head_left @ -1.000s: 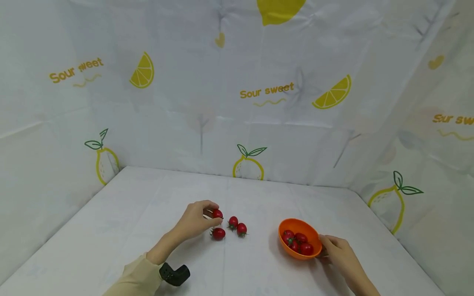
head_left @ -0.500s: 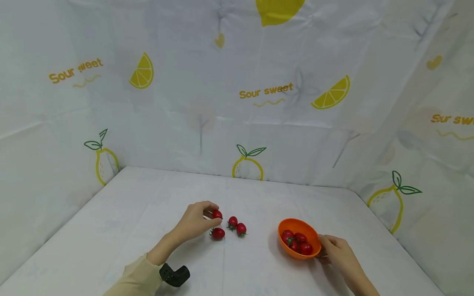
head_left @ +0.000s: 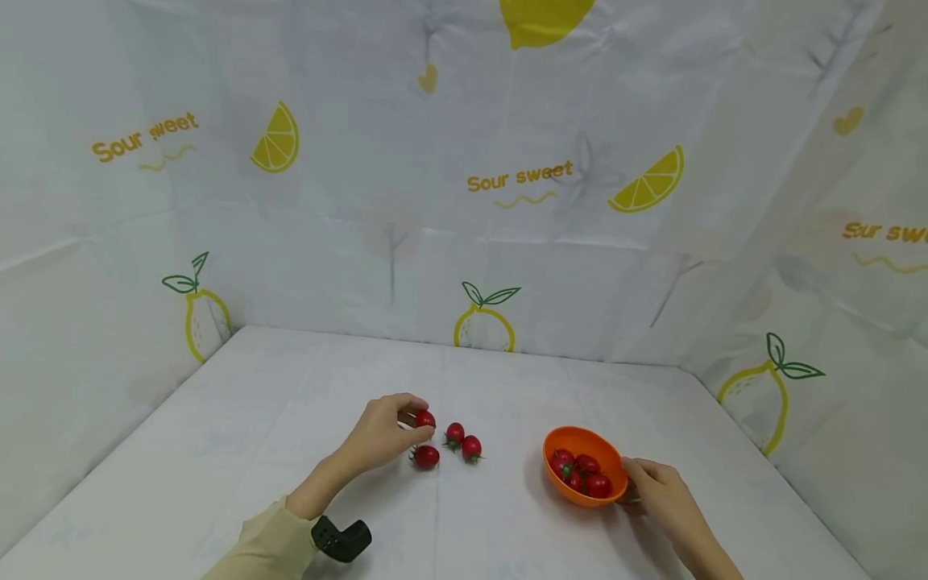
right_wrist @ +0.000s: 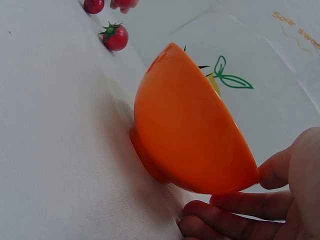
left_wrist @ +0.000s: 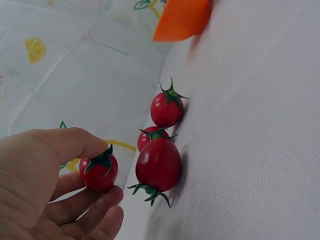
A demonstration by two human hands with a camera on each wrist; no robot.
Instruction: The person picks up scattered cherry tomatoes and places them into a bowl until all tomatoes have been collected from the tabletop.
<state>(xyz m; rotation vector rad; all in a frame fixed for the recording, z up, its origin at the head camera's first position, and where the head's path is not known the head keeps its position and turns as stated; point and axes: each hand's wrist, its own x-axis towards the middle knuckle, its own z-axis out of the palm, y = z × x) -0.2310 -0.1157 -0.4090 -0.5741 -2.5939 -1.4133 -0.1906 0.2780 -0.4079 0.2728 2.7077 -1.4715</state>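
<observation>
My left hand pinches a cherry tomato with a green calyx between thumb and fingers. Right beside that hand, another cherry tomato lies on the table. Two more, one cherry tomato and a second cherry tomato, lie close together just to the right. At the right stands an orange bowl with several cherry tomatoes inside. My right hand holds the bowl's right side, thumb at the rim and fingers under the wall.
White cloth covers the table. A lemon-printed curtain rises behind it and along both sides. A black curved device sits at the left wrist, next to a beige sleeve.
</observation>
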